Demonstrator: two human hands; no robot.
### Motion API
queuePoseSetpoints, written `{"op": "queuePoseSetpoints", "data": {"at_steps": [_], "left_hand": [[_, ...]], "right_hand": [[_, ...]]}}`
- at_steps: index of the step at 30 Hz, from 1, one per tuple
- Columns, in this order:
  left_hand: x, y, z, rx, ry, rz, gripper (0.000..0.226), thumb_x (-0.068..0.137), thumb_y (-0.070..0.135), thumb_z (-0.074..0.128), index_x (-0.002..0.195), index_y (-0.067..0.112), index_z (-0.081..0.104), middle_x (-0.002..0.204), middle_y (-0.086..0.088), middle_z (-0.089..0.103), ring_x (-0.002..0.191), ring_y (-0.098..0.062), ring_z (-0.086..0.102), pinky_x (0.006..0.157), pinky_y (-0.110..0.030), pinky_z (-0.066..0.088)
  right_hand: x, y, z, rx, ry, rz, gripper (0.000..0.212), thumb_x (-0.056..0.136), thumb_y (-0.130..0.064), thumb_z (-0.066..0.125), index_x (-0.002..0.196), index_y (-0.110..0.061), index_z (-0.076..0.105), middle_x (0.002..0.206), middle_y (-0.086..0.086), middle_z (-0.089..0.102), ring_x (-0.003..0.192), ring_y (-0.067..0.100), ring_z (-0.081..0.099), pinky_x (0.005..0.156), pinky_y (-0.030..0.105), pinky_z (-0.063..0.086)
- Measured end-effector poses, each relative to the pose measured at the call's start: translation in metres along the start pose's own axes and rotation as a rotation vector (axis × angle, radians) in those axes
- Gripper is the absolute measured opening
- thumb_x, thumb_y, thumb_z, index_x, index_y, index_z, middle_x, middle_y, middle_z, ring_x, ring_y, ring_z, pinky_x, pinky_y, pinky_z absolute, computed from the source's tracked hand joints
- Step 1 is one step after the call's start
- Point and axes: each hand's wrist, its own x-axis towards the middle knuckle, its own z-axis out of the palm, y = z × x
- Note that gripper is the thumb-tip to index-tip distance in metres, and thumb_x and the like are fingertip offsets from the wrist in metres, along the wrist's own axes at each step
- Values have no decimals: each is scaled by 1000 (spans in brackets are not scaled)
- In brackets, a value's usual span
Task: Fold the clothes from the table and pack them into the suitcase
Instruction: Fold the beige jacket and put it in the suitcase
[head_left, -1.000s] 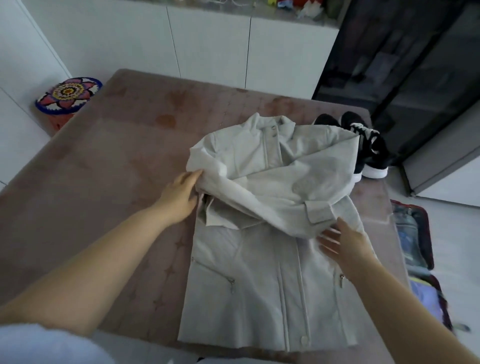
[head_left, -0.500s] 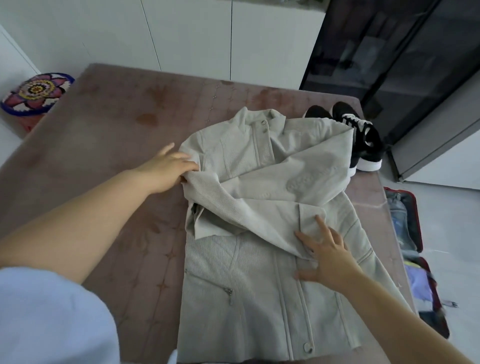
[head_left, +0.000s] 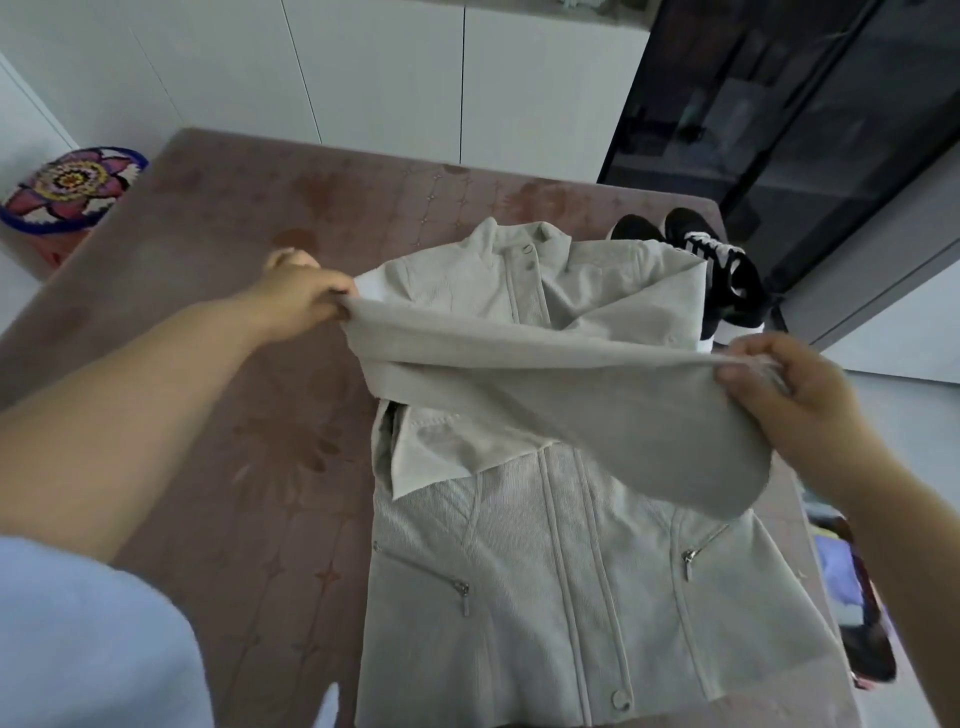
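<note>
one jacket (head_left: 545, 571); two shoes (head_left: 730, 275); one suitcase (head_left: 870, 660)

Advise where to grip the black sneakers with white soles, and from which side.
Probably the heel openings of the black sneakers with white soles, from above on the right: heels face the person, and the pale grey jacket overlaps the left shoe.

The person is wearing a pale blue top, and its loose sleeve (head_left: 88, 639) is showing at the lower left, covering the upper part of the left arm. Beyond the sleeve's rounded edge the arm is showing bare as far as the left hand (head_left: 301, 299). The right arm is showing bare, from the frame's edge to the right hand (head_left: 784, 395).
</note>
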Motion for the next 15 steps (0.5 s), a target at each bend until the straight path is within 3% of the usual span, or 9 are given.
{"op": "queuePoseSetpoints", "data": {"at_steps": [2,4,6,8,10,13,15], "left_hand": [[3,5,-21,-224,-42,14,12,87,4,61,90,13,68,84,-5,62,85,-6,60,91,-27,41],[5,4,-36,-437,-45,-50,12,91,7,55,89,15,63,83,-1,61,65,17,53,75,-9,41],[8,-3,-43,-529,-10,-127,17,96,17,49,83,20,59,82,5,57,70,14,49,77,-13,37],[13,-6,-38,-540,23,-147,22,97,19,47,78,22,56,81,3,54,87,-8,50,78,-21,34],[11,0,-25,-476,32,-156,4,92,22,56,88,19,56,94,-4,52,102,-21,49,81,-21,34],[-6,18,9,-450,-166,-184,61,78,38,71,129,31,39,127,4,37,119,-12,37,97,-27,31],[-15,24,36,-392,-181,-161,74,77,33,74,138,32,32,141,3,33,128,-15,35,104,-31,31]], "right_hand": [[7,-21,-5,298,-127,66,20,83,-12,64,89,-31,62,65,-15,64,54,-1,56,50,11,46],[18,-35,-14,579,-288,157,40,68,-12,71,105,-22,61,78,-6,69,61,7,64,52,18,52],[30,-41,-19,643,-301,210,56,55,-22,79,109,-19,62,87,-2,72,68,11,68,54,22,54],[38,-36,-16,595,-165,260,33,68,-22,74,100,-19,66,76,-6,73,66,8,68,52,20,54],[46,-29,-10,459,31,308,9,81,-23,69,90,-22,67,70,-12,72,70,8,67,58,23,56],[51,-27,-1,392,135,288,5,87,-30,64,85,-27,66,73,-16,70,73,3,65,64,24,52],[51,-28,3,375,195,283,11,89,-35,60,90,-24,64,79,-14,67,73,3,63,59,17,50]]}}
